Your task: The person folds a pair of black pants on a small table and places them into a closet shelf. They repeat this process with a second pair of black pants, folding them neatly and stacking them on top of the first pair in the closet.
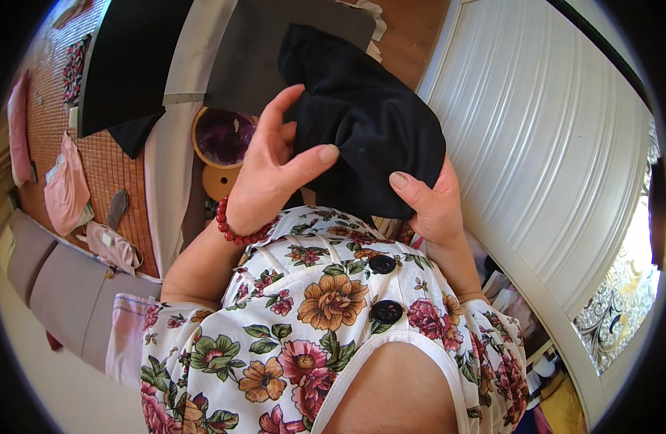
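Note:
A piece of black fabric, perhaps a garment, is held up in front of my body, with soft folds across its middle. My left hand, wearing a red bead bracelet at the wrist, has its thumb on the cloth's near face and its index finger at the left edge. The other left fingers are partly hidden. At the lower right edge, my right hand pinches the fabric, thumb in front and fingers behind. A small greenish mark shows between the two thumbs.
Beyond the cloth is a dark grey surface, with a black panel to its left. A round yellow-rimmed container stands below. White ribbed panelling closes the right side. Pink cloth lies on a brown woven mat beside a grey sofa.

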`<act>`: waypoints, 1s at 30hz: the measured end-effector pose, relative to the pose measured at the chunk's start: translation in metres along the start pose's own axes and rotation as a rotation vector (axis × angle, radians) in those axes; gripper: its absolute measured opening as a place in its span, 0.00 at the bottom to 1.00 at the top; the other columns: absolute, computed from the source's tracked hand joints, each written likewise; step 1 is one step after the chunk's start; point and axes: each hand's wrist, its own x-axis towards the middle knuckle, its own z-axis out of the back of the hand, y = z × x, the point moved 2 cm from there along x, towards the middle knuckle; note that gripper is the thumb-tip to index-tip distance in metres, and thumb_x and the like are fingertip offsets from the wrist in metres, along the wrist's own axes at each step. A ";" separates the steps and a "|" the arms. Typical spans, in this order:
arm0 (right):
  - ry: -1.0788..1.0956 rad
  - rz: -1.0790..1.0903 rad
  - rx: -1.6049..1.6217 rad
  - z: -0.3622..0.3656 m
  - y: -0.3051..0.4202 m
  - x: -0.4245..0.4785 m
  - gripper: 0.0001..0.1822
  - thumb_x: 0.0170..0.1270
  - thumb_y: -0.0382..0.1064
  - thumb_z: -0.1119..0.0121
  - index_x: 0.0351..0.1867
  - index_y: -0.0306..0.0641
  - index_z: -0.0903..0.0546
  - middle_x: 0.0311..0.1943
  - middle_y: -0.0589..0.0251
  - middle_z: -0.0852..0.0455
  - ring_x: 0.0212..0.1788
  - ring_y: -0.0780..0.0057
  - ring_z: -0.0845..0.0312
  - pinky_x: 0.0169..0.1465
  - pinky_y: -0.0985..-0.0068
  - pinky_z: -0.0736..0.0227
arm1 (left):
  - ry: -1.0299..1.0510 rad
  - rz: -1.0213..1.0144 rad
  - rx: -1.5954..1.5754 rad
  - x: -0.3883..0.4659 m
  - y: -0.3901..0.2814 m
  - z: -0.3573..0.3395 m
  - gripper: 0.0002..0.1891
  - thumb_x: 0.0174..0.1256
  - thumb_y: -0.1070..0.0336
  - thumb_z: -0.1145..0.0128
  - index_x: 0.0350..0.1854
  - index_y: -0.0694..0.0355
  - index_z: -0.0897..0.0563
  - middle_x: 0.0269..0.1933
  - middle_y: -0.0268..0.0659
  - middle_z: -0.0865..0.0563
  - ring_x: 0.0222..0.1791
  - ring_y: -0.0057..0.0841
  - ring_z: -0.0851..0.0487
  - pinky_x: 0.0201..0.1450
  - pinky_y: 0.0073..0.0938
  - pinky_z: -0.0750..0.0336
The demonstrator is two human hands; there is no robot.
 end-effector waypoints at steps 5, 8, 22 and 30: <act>0.042 0.059 -0.128 -0.006 -0.003 -0.001 0.35 0.62 0.27 0.47 0.69 0.30 0.46 0.66 0.57 0.37 0.67 0.72 0.41 0.70 0.72 0.49 | 0.075 -0.148 0.358 0.007 -0.004 -0.012 0.31 0.54 0.74 0.40 0.64 0.67 0.33 0.53 0.34 0.24 0.49 0.16 0.27 0.53 0.17 0.33; 0.066 0.058 -0.268 -0.003 -0.003 -0.002 0.35 0.62 0.26 0.49 0.70 0.30 0.47 0.67 0.56 0.38 0.68 0.72 0.43 0.70 0.71 0.50 | 0.086 -0.034 0.341 0.008 0.000 -0.005 0.23 0.55 0.75 0.43 0.56 0.69 0.27 0.50 0.33 0.22 0.48 0.14 0.25 0.52 0.14 0.32; 0.120 0.021 -0.054 -0.031 0.022 -0.013 0.32 0.62 0.25 0.50 0.68 0.30 0.43 0.65 0.57 0.34 0.65 0.71 0.37 0.68 0.72 0.44 | 0.066 -0.032 0.262 -0.016 -0.022 -0.012 0.16 0.53 0.75 0.45 0.47 0.67 0.23 0.36 0.25 0.23 0.32 0.05 0.31 0.33 0.09 0.38; 0.136 -0.003 0.016 -0.043 0.026 -0.016 0.31 0.60 0.26 0.50 0.67 0.32 0.40 0.61 0.56 0.29 0.62 0.70 0.32 0.66 0.71 0.38 | 0.032 -0.099 0.332 -0.027 -0.032 -0.014 0.16 0.54 0.76 0.48 0.47 0.68 0.23 0.36 0.25 0.23 0.31 0.06 0.31 0.33 0.09 0.37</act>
